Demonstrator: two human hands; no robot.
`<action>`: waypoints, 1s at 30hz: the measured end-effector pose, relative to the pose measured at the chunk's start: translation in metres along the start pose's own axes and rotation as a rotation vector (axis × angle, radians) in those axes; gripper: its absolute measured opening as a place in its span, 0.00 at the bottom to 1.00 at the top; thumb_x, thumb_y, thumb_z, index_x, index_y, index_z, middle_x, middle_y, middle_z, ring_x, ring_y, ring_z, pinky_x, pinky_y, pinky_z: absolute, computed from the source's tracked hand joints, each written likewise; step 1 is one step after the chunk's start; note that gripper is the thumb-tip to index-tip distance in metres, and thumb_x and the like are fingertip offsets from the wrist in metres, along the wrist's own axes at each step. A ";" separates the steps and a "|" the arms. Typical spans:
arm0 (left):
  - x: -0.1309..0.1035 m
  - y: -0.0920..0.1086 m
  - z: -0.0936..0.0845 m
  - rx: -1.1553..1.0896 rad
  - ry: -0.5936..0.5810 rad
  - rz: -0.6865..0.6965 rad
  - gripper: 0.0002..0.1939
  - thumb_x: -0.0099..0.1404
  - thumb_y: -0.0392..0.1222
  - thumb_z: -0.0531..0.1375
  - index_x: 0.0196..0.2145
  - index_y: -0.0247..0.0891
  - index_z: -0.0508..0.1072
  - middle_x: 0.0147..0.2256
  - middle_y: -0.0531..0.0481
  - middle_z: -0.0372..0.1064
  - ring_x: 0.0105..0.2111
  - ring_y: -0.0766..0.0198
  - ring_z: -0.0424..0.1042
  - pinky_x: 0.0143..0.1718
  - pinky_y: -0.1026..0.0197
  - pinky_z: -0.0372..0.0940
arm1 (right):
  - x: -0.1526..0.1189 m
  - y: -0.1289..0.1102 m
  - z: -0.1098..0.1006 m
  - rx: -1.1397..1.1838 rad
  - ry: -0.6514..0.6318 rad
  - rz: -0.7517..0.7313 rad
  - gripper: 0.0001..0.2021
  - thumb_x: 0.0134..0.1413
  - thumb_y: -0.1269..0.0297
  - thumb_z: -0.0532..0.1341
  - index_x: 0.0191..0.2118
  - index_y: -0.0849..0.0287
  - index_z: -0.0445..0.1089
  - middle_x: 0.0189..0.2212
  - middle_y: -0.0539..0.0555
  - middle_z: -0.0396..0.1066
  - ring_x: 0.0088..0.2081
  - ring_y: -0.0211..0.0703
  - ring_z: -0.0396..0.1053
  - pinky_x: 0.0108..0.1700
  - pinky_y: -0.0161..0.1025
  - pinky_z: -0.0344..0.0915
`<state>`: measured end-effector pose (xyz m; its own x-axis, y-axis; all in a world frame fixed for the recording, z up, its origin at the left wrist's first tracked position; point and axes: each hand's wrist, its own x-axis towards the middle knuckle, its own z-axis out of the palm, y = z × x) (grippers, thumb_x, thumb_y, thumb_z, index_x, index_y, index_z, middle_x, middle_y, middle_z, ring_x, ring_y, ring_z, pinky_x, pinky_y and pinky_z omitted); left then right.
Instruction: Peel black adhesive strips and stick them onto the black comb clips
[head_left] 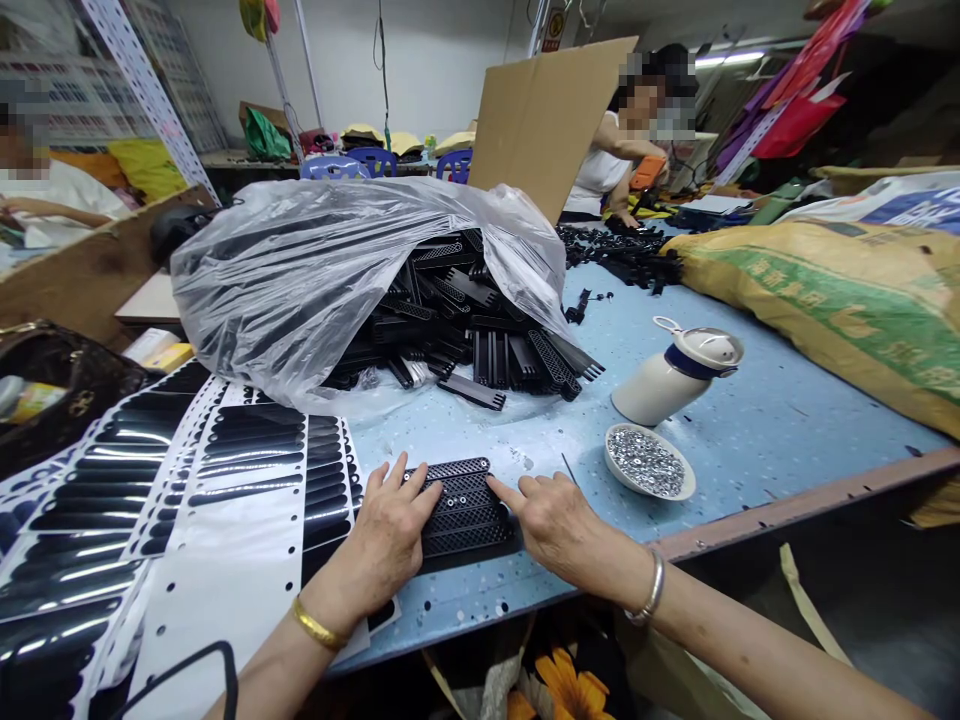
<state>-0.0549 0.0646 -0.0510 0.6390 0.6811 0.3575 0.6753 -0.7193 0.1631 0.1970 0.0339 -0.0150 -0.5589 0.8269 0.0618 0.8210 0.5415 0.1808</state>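
Several black perforated strips (461, 515) lie side by side near the table's front edge, with a few small silver pieces on them. My left hand (394, 515) rests on their left end, palm down with its fingers spread. From the right, my right hand (551, 520) touches the strips' upper right corner with a stretched index finger; its other fingers are curled, and whether they hold anything is hidden. A white bowl (650, 462) of small silver pieces stands to the right of my right hand.
Behind the strips, a clear plastic bag (285, 270) spills black parts (480, 320). Sheets of black stickers (247, 460) lie at left. A white bottle (667, 378) stands behind the bowl. A yellow sack (840, 290) lies at right. Two people sit beyond, near a cardboard sheet (544, 120).
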 end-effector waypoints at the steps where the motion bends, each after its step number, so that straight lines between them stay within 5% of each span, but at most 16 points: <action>1: 0.000 0.000 0.000 -0.005 0.006 0.006 0.30 0.53 0.20 0.53 0.53 0.31 0.72 0.55 0.33 0.70 0.59 0.36 0.63 0.54 0.34 0.62 | 0.000 0.000 0.001 -0.002 0.002 -0.003 0.29 0.48 0.80 0.54 0.58 0.65 0.66 0.28 0.56 0.69 0.27 0.45 0.64 0.33 0.43 0.49; 8: 0.000 -0.004 0.001 -0.010 0.054 0.035 0.25 0.54 0.22 0.53 0.50 0.28 0.73 0.54 0.33 0.72 0.55 0.35 0.67 0.50 0.33 0.65 | 0.000 -0.001 0.010 -0.023 0.007 -0.041 0.30 0.46 0.81 0.53 0.59 0.72 0.62 0.27 0.56 0.70 0.26 0.43 0.63 0.32 0.43 0.50; 16: -0.001 -0.005 0.003 -0.038 0.015 -0.003 0.27 0.55 0.23 0.53 0.51 0.32 0.74 0.55 0.35 0.71 0.56 0.36 0.66 0.50 0.32 0.64 | 0.003 -0.007 -0.002 -0.210 -0.080 -0.177 0.30 0.48 0.79 0.54 0.60 0.82 0.59 0.25 0.58 0.69 0.24 0.47 0.65 0.28 0.42 0.51; 25: 0.000 -0.004 -0.001 -0.042 -0.026 -0.008 0.26 0.56 0.23 0.53 0.52 0.31 0.74 0.56 0.35 0.70 0.57 0.35 0.66 0.51 0.32 0.64 | 0.013 0.012 -0.023 -0.215 -0.205 -0.320 0.29 0.49 0.81 0.55 0.60 0.77 0.62 0.29 0.61 0.72 0.26 0.50 0.69 0.30 0.44 0.57; 30: 0.000 -0.004 -0.001 -0.064 -0.035 -0.028 0.27 0.56 0.23 0.54 0.52 0.32 0.74 0.57 0.35 0.69 0.58 0.36 0.65 0.52 0.32 0.63 | 0.021 0.024 -0.018 0.091 -0.282 -0.181 0.30 0.50 0.82 0.54 0.61 0.69 0.64 0.31 0.60 0.76 0.29 0.47 0.72 0.30 0.39 0.57</action>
<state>-0.0582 0.0668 -0.0506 0.6334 0.7045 0.3201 0.6690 -0.7065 0.2311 0.2031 0.0620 0.0083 -0.6532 0.7185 -0.2390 0.7254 0.6843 0.0746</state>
